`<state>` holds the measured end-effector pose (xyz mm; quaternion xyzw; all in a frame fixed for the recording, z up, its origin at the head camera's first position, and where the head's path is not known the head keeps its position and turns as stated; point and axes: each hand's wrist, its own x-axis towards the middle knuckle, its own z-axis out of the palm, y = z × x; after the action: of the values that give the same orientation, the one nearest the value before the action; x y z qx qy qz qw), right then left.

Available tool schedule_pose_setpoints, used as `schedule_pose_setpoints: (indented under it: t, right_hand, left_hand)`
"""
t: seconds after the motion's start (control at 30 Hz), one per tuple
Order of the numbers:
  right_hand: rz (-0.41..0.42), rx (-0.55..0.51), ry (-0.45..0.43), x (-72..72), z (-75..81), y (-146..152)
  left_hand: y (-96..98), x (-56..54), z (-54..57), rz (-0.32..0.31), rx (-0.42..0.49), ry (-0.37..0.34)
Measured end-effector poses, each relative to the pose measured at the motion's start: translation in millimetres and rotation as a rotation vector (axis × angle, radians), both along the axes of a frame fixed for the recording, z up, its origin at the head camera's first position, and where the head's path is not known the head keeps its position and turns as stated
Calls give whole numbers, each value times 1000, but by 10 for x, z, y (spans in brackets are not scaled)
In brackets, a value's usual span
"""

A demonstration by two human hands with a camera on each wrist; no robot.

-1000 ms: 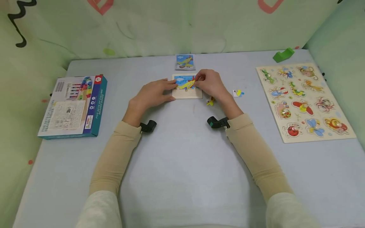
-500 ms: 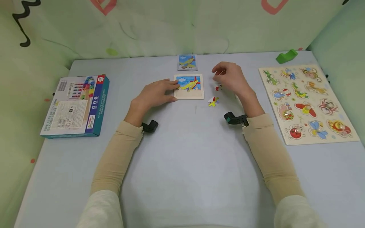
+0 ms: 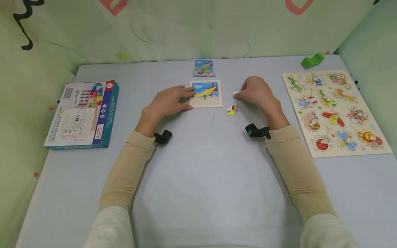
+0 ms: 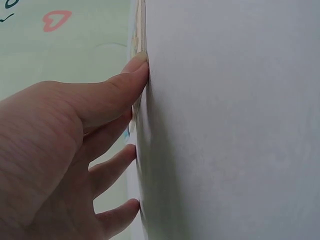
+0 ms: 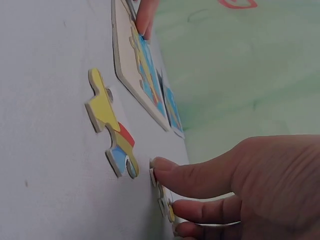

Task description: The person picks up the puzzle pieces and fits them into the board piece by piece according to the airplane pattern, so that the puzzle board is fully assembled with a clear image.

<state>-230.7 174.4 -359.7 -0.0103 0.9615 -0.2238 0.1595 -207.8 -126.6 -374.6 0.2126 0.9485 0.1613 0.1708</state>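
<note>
My left hand (image 3: 169, 101) rests at the left side of a small wooden jigsaw board (image 3: 206, 104), index fingertip over the picture and thumb at the lower left corner. The upper part of the board shows a yellow airplane on blue; a bare wood strip runs below. To its right, my right hand (image 3: 258, 91) pinches a small jigsaw piece (image 3: 236, 92) between thumb and fingers, close over the table. Its printed face is mostly hidden. Loose yellow, red and blue pieces (image 5: 102, 107) lie together between the board and this hand.
A matching airplane picture card (image 3: 203, 67) lies behind the board. On the right are a large wooden insect-and-animal peg puzzle (image 3: 335, 110) and a green block (image 3: 312, 61). A boxed toy set (image 3: 79, 115) lies at left. Green curtain (image 3: 173, 31) encloses the back and sides.
My right hand has left the board and moved right, then come down toward the table and taken hold of a jigsaw piece. My left hand has stayed at the board.
</note>
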Motion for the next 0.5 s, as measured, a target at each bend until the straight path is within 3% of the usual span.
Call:
schedule_pose_setpoints:
  t: [0.33, 0.5]
  right_hand:
    - [38, -58, 4, 10, -12, -97]
    - [19, -33, 4, 15, 23, -160]
  left_hand:
    - [-9, -13, -13, -3, 4, -6]
    - [-18, -29, -23, -3, 13, -5]
